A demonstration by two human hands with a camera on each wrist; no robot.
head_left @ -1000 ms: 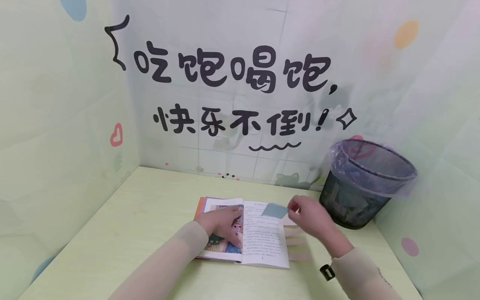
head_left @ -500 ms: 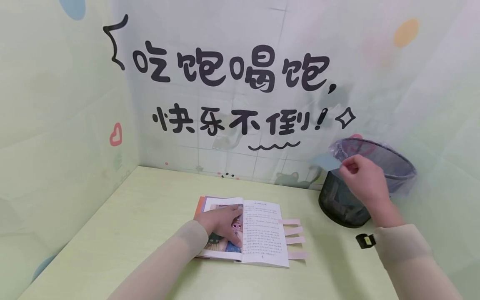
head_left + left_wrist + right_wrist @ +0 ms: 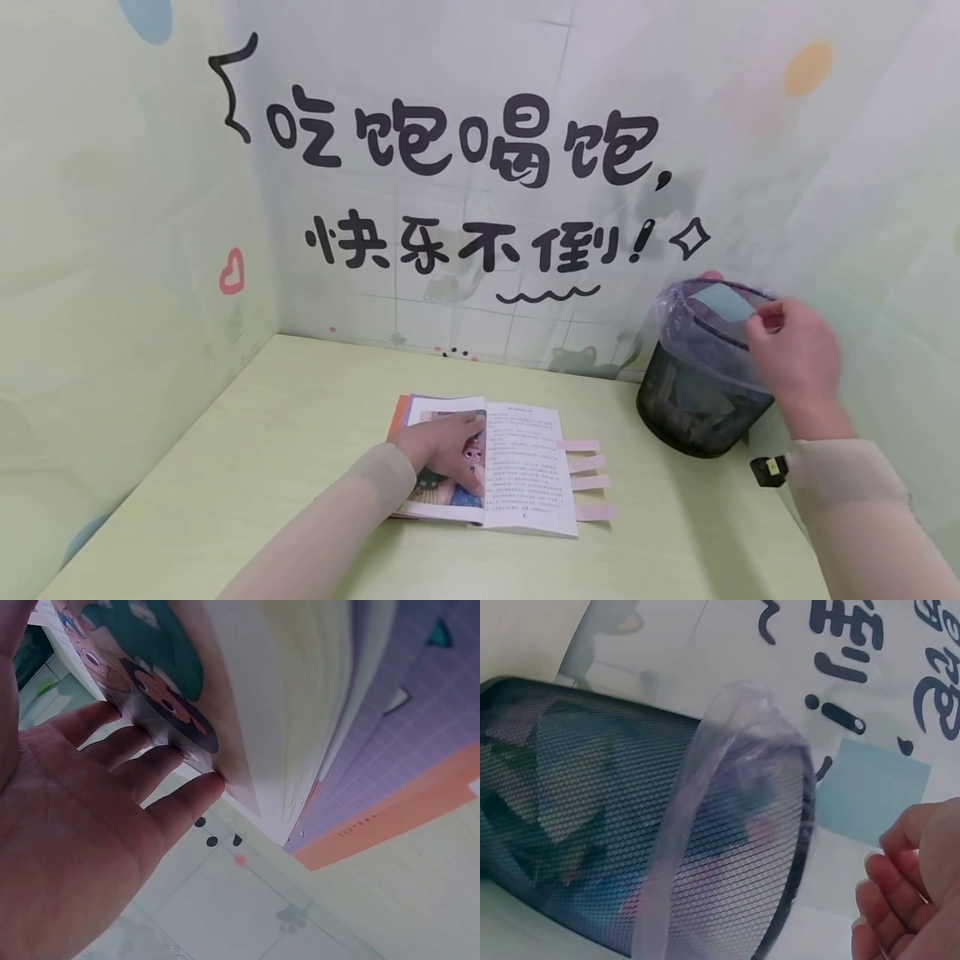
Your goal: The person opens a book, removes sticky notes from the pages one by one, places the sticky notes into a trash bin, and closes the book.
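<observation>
An open book (image 3: 525, 475) lies on the table, a picture on its left page and printed text on its right. My left hand (image 3: 441, 446) rests on the picture page, its fingers spread; the left wrist view shows that hand (image 3: 97, 825) with extended fingers touching the page. Above the rim of a black mesh bin (image 3: 693, 400), my right hand (image 3: 798, 350) pinches a corner of a light blue sticky note (image 3: 723, 302). In the right wrist view, the note (image 3: 874, 787) hangs beside the bin's mouth, between thumb and forefinger.
Several pink paper tabs (image 3: 588, 483) stick out from the book's right edge. A translucent plastic liner (image 3: 667, 308) folds over the bin's rim, and scraps show through the mesh. Printed wall sheets (image 3: 450, 308) border the table (image 3: 262, 433) at the back and sides.
My right hand has carried the blue sticky note from over the book's right page, rightward and up, to above the bin. My left hand has stayed on the book.
</observation>
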